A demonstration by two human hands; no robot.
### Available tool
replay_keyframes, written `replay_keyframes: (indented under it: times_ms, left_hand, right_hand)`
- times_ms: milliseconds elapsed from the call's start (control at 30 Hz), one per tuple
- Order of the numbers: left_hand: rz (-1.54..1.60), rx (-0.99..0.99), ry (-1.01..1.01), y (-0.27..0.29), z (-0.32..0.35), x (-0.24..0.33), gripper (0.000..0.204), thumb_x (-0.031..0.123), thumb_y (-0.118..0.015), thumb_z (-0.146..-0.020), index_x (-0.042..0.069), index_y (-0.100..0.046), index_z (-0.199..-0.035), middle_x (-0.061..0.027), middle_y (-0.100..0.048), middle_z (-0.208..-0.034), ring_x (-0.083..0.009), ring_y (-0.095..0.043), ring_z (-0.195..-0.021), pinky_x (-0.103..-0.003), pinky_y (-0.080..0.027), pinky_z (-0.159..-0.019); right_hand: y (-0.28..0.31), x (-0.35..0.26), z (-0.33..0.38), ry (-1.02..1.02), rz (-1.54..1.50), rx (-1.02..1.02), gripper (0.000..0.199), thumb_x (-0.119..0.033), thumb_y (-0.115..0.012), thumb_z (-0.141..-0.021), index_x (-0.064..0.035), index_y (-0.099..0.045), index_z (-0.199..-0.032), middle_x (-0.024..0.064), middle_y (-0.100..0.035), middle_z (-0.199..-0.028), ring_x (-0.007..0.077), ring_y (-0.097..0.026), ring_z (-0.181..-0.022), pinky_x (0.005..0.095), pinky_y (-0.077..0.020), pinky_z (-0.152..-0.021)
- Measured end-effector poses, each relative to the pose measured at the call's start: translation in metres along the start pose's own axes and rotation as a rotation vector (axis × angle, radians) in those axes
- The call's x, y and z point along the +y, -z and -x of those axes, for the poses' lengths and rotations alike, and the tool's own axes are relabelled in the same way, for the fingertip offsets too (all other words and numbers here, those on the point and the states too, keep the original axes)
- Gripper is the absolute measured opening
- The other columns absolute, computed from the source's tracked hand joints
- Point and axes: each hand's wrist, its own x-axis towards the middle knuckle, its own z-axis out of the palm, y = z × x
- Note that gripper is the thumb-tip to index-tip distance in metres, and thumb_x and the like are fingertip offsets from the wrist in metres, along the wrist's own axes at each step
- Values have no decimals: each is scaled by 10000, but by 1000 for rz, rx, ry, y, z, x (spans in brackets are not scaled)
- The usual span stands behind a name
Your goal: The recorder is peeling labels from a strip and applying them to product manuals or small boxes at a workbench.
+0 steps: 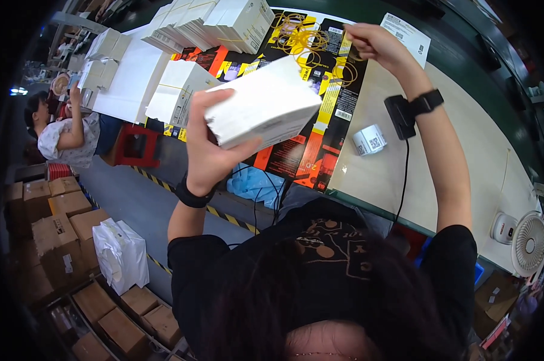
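My left hand (208, 141) grips a thick stack of white paper leaflets (266, 99), thumb and fingers on opposite sides. The stack is tilted above the table, with printing along its lower side. My right hand (377, 45) is raised at the far side, its fingers pinched together. Whatever lies between those fingertips is too small to make out. Beside it, a loose pile of tan rubber bands (302, 41) lies on black, yellow and orange printed cardboard (302, 159). A banded leaflet stack (178, 99) sits left of my left hand.
Tall leaflet stacks (239, 27) stand at the back. A label roll (369, 139), a printed sheet (406, 39) and a small white fan (529, 245) are on the right. Another person (67, 129) works at the far left, near a red stool (136, 146). Cartons (61, 240) fill the lower left.
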Motion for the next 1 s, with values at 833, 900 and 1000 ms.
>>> replay_keyframes:
  times_ms: [833,900,1000]
  left_hand:
    - [1246,609,417,-69,8,16,659,67,-586,-652,-12,-325,-1253,-149,-457,-1166,-275,-460,-1078,-403,-374,-937]
    - [1275,602,393,-80,4,18,665,74,-592,-650,-11,-326,-1254,-146,-458,-1161,-272,-459,-1079,-402,-375,-936]
    - [1333,434,313,-105,6,29,747,92,-624,-642,-10,-263,-1288,-142,-430,-1190,-270,-442,-1100,-395,-360,-945]
  right_hand:
    - [-17,14,58,364,-238,211,624,-432,-544,-797,-29,-396,-1250,126,-503,-1161,230,-512,-1025,361,-382,-896]
    - [-45,21,108,447,-273,76,873,-525,-568,-743,-17,-182,-1339,165,-409,-1254,251,-416,-1143,367,-296,-976]
    - [-89,37,158,516,-248,214,943,-403,-697,-641,-25,-183,-1336,165,-389,-1265,248,-429,-1118,354,-325,-952]
